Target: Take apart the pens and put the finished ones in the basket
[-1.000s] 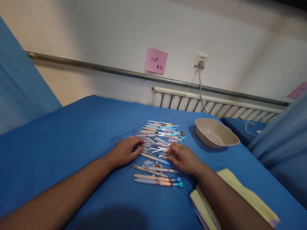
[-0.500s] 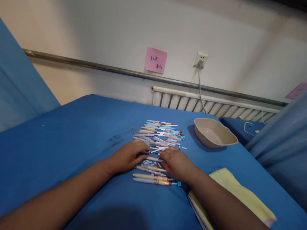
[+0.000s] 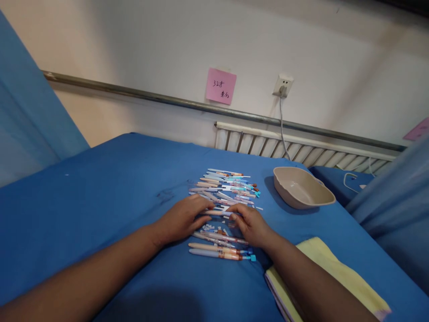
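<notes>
With our right hand [image 3: 252, 226] we are pinching the right end of a peach-barrelled pen [image 3: 217, 213] in a narrow grip, its bluish end sitting between thumb and fingertips. With our left hand [image 3: 183, 219] we are spanning the pen's left end, thumb on the near side and fingers on the far side; we cannot tell whether they are pressing on it. The pen is lying crosswise between our hands.

Just nearer than it, small white pieces [image 3: 207, 228] are lying scattered, and nearer again a few clear-barrelled pens [image 3: 223, 237] and two capped pens [image 3: 214, 254] are pointing left. On the far side, a larger group of pens [image 3: 211, 180] is spreading in rough rows across the blue cloth [image 3: 110, 188].

Farther right, a beige basin [image 3: 290, 196] is standing apart from the pens, and a folded yellow towel [image 3: 338, 266] is lying under our right forearm.
</notes>
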The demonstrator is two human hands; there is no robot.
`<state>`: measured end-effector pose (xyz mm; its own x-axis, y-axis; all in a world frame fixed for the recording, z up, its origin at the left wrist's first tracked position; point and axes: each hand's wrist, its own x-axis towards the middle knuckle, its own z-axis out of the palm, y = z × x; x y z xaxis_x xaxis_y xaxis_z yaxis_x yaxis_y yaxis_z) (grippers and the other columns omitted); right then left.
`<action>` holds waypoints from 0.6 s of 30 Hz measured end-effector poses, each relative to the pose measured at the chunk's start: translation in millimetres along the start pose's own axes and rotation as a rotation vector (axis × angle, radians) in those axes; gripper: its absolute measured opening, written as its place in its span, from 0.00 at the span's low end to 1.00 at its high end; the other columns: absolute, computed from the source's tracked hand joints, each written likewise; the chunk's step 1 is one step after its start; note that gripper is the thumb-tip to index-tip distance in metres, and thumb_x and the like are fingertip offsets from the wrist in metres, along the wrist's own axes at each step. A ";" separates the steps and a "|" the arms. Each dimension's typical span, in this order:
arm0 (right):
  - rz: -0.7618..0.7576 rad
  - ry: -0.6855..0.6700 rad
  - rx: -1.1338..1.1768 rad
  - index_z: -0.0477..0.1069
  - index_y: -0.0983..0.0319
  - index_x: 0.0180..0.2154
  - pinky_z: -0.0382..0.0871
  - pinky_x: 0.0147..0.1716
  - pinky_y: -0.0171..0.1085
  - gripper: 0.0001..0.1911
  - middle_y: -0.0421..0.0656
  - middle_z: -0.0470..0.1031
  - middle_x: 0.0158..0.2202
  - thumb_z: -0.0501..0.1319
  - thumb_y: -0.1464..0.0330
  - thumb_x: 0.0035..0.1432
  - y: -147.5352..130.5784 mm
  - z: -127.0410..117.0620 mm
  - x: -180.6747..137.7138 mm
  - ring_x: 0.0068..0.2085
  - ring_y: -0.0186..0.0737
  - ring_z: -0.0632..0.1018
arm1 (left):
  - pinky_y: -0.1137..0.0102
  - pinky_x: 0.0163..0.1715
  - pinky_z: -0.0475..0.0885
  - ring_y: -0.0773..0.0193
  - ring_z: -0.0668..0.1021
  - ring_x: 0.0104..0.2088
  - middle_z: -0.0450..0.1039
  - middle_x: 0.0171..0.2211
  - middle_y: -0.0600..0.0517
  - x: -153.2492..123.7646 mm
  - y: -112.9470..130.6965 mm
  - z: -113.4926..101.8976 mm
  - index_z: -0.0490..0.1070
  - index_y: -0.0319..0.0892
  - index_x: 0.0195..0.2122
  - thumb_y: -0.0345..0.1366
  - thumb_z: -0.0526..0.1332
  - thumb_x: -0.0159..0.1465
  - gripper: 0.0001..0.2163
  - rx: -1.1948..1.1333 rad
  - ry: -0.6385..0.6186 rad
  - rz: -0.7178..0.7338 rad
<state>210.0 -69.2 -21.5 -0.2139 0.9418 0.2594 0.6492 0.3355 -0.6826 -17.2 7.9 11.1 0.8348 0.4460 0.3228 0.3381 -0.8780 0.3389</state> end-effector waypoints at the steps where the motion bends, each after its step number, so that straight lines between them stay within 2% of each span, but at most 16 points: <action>1: 0.024 0.008 0.047 0.69 0.60 0.42 0.66 0.36 0.33 0.10 0.41 0.75 0.36 0.52 0.71 0.61 -0.4 0.5 0.4 0.36 0.36 0.74 | 0.66 0.42 0.66 0.59 0.72 0.42 0.72 0.40 0.48 0.0 0.3 0.4 0.68 0.42 0.45 0.38 0.54 0.66 0.10 -0.004 0.014 0.001; 4: 0.038 -0.006 0.140 0.71 0.60 0.41 0.65 0.33 0.32 0.09 0.39 0.74 0.32 0.54 0.68 0.61 -2.9 2.7 1.8 0.33 0.34 0.74 | 0.67 0.40 0.66 0.60 0.72 0.40 0.72 0.38 0.48 -0.4 2.6 1.8 0.68 0.42 0.43 0.37 0.52 0.67 0.09 -0.012 0.051 0.001; 8: 0.050 -0.005 0.210 0.73 0.60 0.37 0.64 0.30 0.31 0.09 0.38 0.73 0.28 0.56 0.66 0.60 -4.5 6.3 2.6 0.30 0.33 0.73 | 0.67 0.41 0.67 0.60 0.73 0.40 0.73 0.39 0.48 -1.7 7.8 2.6 0.68 0.42 0.46 0.38 0.53 0.66 0.10 -0.010 0.051 -0.003; 12: 0.069 0.046 0.243 0.72 0.61 0.34 0.64 0.33 0.32 0.06 0.38 0.74 0.30 0.58 0.67 0.57 -3.2 7.1 1.4 0.32 0.34 0.73 | 0.66 0.42 0.68 0.60 0.75 0.41 0.74 0.41 0.48 -1.7 11.4 1.1 0.67 0.43 0.49 0.38 0.49 0.68 0.13 -0.020 0.028 -0.065; 16: 0.068 0.066 0.249 0.72 0.62 0.34 0.65 0.34 0.32 0.06 0.38 0.74 0.30 0.59 0.67 0.57 -3.2 5.8 1.1 0.33 0.34 0.73 | 0.66 0.44 0.68 0.59 0.73 0.45 0.72 0.45 0.47 -0.4 12.0 -1.1 0.63 0.43 0.54 0.40 0.56 0.64 0.17 -0.064 0.036 -0.059; 18: 0.072 0.076 0.263 0.71 0.62 0.34 0.65 0.33 0.32 0.06 0.38 0.74 0.30 0.58 0.67 0.57 -3.4 5.6 1.4 0.32 0.34 0.73 | 0.66 0.45 0.68 0.59 0.73 0.44 0.72 0.45 0.47 -0.5 10.9 -0.9 0.63 0.43 0.53 0.39 0.55 0.65 0.16 -0.062 0.031 -0.045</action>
<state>203.4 -68.9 -22.7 -0.1121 0.9623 0.2480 0.4470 0.2717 -0.8523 -14.3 -1.7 15.4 0.8051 0.4907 0.3333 0.3465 -0.8451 0.4072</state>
